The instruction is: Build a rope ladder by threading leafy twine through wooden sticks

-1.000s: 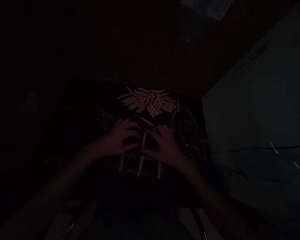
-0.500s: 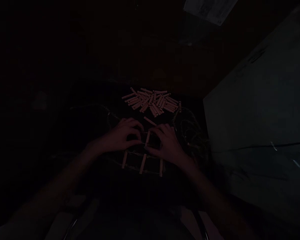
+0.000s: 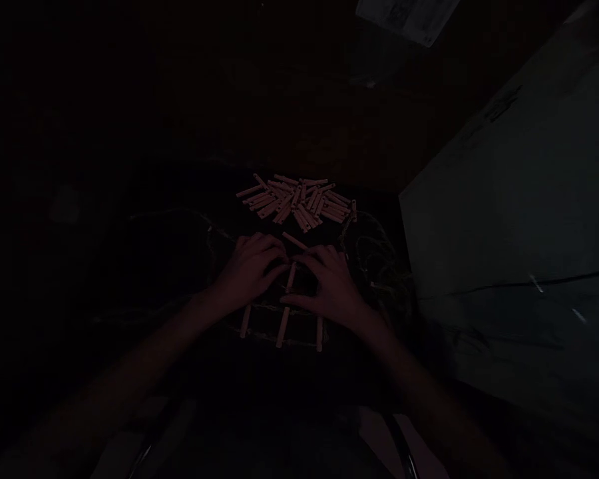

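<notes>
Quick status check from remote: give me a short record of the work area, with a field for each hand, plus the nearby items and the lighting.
left hand: left hand at the upright stick, grip unclear
right hand: right hand at the same stick, grip unclear
row: three sticks side by side below the hands, joined by twine
loose: one stick just beyond the hands
pile: heap of sticks farther out
lighting: very dim
</notes>
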Action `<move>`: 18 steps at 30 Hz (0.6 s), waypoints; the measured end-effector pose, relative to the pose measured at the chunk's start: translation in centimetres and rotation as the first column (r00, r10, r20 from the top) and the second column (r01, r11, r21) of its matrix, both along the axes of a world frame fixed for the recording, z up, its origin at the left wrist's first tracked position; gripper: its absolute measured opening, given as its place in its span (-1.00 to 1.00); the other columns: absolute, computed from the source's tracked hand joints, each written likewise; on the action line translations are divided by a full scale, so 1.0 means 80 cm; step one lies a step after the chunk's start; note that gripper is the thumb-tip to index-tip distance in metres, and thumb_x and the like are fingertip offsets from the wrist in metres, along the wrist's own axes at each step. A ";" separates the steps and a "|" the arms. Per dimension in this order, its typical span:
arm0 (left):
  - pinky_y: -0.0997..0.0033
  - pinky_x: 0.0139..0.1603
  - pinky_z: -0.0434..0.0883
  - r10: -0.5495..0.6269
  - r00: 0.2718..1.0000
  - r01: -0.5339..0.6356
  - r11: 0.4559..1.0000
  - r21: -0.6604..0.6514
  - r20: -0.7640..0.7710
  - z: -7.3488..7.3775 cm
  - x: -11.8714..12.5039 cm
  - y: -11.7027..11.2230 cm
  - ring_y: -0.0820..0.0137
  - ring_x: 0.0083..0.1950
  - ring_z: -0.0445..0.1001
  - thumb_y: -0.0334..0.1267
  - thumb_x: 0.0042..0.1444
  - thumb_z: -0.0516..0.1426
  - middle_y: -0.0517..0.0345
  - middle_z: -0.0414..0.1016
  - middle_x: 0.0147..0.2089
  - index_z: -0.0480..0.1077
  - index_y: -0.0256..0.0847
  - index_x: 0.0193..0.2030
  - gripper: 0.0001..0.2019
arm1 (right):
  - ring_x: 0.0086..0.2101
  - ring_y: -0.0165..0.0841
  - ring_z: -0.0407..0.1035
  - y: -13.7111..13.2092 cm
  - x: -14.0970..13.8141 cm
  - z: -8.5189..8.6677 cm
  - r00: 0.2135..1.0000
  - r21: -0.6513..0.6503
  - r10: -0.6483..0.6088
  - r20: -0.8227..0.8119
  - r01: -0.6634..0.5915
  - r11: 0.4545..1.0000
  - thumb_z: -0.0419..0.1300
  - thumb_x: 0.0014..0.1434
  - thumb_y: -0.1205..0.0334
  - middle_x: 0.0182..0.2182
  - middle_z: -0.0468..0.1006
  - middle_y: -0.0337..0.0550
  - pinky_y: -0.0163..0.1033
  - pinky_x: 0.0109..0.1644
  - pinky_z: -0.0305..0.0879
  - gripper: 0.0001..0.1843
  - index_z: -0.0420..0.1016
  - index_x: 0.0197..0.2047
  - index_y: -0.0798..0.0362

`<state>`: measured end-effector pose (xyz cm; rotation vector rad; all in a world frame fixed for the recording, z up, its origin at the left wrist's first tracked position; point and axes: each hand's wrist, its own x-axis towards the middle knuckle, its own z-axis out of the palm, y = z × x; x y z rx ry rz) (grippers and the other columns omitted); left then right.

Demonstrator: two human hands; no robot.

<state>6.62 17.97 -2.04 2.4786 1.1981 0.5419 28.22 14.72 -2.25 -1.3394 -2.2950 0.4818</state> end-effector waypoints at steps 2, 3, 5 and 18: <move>0.11 0.04 0.21 0.000 1.000 0.000 1.000 -0.004 -0.002 0.000 0.000 0.000 0.19 0.05 0.40 -0.15 0.38 0.10 0.04 0.53 0.01 0.52 -0.19 -0.10 -0.79 | 0.04 -0.07 0.32 -0.001 0.000 0.001 1.000 0.008 -0.002 0.016 0.001 1.000 0.41 0.04 -0.26 0.04 0.50 0.02 0.06 0.10 0.25 -0.28 0.50 0.13 0.02; 0.11 0.04 0.20 -0.002 1.000 0.002 1.000 -0.004 -0.004 -0.001 -0.001 0.001 0.19 0.05 0.40 -0.15 0.39 0.09 0.04 0.53 0.01 0.52 -0.19 -0.10 -0.78 | 0.03 -0.07 0.32 -0.001 0.000 0.000 1.000 0.008 -0.006 0.017 0.006 1.000 0.41 0.06 -0.25 0.03 0.50 0.01 0.06 0.10 0.25 -0.30 0.51 0.12 0.02; 0.11 0.05 0.20 -0.006 1.000 0.006 1.000 0.002 -0.007 -0.001 -0.001 0.002 0.19 0.05 0.40 -0.15 0.39 0.09 0.04 0.54 0.01 0.51 -0.19 -0.10 -0.78 | 0.02 -0.08 0.33 -0.001 0.000 0.000 1.000 -0.003 -0.012 0.015 0.012 1.000 0.40 0.07 -0.24 0.02 0.51 0.01 0.05 0.10 0.24 -0.33 0.51 0.11 0.01; 0.12 0.11 0.19 -0.050 0.997 0.050 0.999 -0.012 0.056 0.006 -0.010 0.006 0.21 0.11 0.40 -0.16 0.39 0.08 0.05 0.52 0.07 0.46 -0.15 0.06 -0.77 | 0.13 -0.12 0.33 -0.005 0.016 0.021 0.984 -0.048 0.024 -0.175 -0.033 0.998 0.35 0.19 -0.14 0.13 0.47 0.00 0.01 0.21 0.31 -0.29 0.33 0.28 0.01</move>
